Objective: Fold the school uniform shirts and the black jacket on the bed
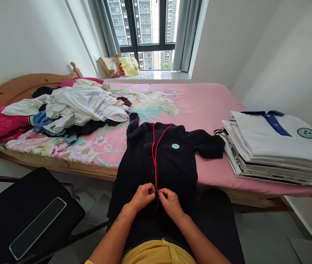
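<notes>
A dark cardigan (176, 167) with red trim along its front and a round green-and-white badge lies over the bed's near edge and my lap. Its sleeves spread to both sides, the right one bent on the pink sheet. My left hand (145, 196) pinches the front edge low on the cardigan, beside the red trim. Close by, my right hand (169, 203) pinches the red-trimmed edge between thumb and fingers. The two hands are almost touching. Several dark buttons show above them; whatever lies under the fingertips is hidden.
Folded white shirts (277, 146) form a stack at the bed's right end. A loose heap of clothes (79, 104) covers the left side of the pink bed sheet (205, 99). A phone (37, 227) rests on a black chair (59, 211) at left. Bags (128, 66) sit on the windowsill.
</notes>
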Action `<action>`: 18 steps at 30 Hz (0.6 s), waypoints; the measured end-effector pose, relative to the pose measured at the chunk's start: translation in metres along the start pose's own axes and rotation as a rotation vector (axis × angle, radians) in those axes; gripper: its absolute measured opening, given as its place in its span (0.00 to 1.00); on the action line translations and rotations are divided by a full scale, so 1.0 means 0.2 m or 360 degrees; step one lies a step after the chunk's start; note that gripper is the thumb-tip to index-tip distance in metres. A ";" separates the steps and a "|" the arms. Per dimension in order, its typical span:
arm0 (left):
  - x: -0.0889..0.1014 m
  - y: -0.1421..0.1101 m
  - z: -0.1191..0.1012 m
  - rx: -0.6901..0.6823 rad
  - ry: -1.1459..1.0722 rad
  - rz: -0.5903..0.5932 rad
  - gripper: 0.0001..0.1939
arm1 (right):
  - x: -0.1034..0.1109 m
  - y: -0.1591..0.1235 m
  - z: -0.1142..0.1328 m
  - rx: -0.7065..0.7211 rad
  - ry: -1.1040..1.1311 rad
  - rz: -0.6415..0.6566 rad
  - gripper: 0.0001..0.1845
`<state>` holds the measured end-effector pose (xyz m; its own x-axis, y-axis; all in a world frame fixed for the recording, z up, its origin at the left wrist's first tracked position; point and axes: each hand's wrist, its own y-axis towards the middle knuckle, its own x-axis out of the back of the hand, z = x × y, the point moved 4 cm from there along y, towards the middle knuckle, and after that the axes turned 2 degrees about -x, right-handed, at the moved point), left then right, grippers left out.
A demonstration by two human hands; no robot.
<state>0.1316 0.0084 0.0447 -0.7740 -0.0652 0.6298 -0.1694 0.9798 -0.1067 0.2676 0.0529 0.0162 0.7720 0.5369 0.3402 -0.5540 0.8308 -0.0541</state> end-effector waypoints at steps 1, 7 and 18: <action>0.00 0.00 0.00 0.0007 -0.0029 0.0008 0.04 | 0.00 0.00 -0.01 -0.0014 -0.0002 0.0003 0.12; -0.01 0.00 0.00 0.0062 -0.0212 0.0087 0.03 | -0.02 0.03 -0.03 -0.0023 -0.0061 0.0081 0.05; -0.11 0.03 0.14 0.0430 -0.0489 -0.0217 0.05 | -0.03 0.04 -0.05 -0.0149 -0.0012 0.0072 0.03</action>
<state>0.1294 0.0092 0.0087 -0.8723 -0.2837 0.3982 -0.4044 0.8763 -0.2617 0.2610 0.0579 0.0051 0.7445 0.5732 0.3423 -0.5562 0.8161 -0.1567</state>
